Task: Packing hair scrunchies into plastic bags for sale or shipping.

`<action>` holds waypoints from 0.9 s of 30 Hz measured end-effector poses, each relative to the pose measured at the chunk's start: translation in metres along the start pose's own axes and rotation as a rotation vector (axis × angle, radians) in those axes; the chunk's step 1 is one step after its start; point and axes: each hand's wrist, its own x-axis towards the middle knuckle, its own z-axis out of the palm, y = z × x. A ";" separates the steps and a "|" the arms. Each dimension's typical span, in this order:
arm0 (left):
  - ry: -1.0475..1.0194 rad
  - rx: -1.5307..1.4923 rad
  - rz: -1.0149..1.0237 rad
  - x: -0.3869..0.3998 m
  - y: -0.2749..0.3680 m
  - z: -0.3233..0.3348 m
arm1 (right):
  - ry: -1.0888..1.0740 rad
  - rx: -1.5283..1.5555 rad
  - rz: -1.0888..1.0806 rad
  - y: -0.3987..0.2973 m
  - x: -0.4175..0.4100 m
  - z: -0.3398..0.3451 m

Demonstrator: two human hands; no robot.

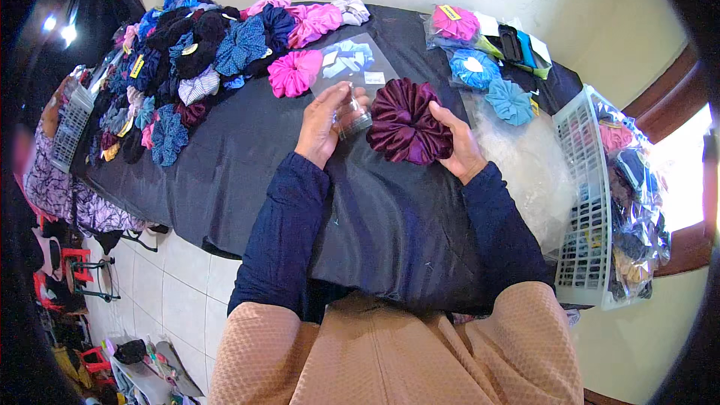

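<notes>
A dark maroon satin scrunchie (412, 122) is gripped at its right edge by my right hand (462, 143), thumb on the front. Just left of it, my left hand (326, 121) pinches a small crumpled piece of clear plastic (355, 118), apparently a bag. Beyond my left hand lies a flat clear plastic sheet or bag (364, 48), with a light blue scrunchie (349, 59) and a white label (374, 77) showing on or through it. A bright pink scrunchie (293, 73) rests beside that on the black table cover (236, 180).
A large heap of scrunchies (208, 39) spreads along the back left. Bagged scrunchies (475, 67) lie at the back right. Clear plastic bags (523, 163) sit right of my right arm, against a white plastic basket (585, 202) of packed goods. Part of a person (53, 185) appears far left.
</notes>
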 end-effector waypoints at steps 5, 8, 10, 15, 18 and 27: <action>0.024 -0.206 -0.013 0.000 0.002 -0.003 | -0.066 -0.078 0.033 -0.001 -0.003 0.007; -0.010 -0.213 -0.001 -0.002 0.002 0.005 | -0.046 -0.103 0.045 -0.002 -0.003 0.003; -0.057 -0.213 -0.007 -0.004 0.004 0.005 | -0.052 -0.102 0.053 -0.001 -0.003 0.004; -0.123 -0.109 -0.015 -0.008 0.007 0.007 | -0.083 -0.056 0.008 -0.002 -0.003 0.007; -0.148 -0.066 -0.028 -0.008 0.010 0.006 | -0.062 -0.059 0.001 -0.003 -0.006 0.010; -0.214 -0.151 0.027 -0.010 0.013 0.008 | -0.072 0.001 -0.001 0.000 -0.001 0.005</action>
